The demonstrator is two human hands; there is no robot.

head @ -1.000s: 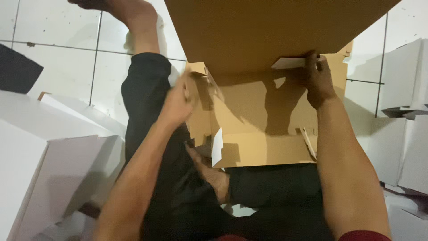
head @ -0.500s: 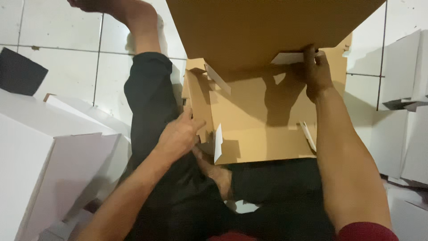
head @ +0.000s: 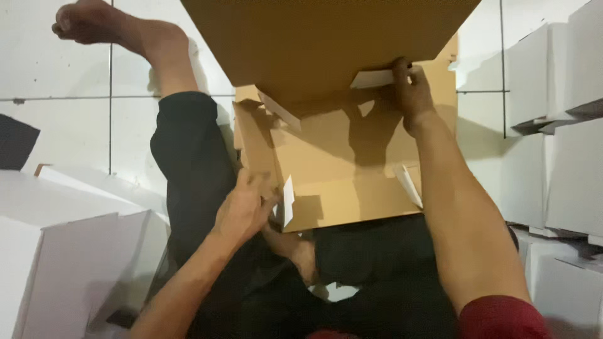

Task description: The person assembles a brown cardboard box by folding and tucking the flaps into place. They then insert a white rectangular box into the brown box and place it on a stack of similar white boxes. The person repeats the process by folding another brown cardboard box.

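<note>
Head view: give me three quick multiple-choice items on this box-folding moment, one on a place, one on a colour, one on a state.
1. Where is the right hand?
A. at the upper flap tab of the cardboard box
B. on the tiled floor
C. on the knee

2. What colour are the stacked boxes at the right?
A. brown
B. white
C. black

3. In what state is the cardboard box?
A. taped shut
B. crushed flat
C. open, partly folded, inside showing

Answers: 1 A, its fingers pinch the white-edged tab under the lid. 2 B, their faces are plain white. 3 C, the lid stands raised while the left hand presses a side flap.
</note>
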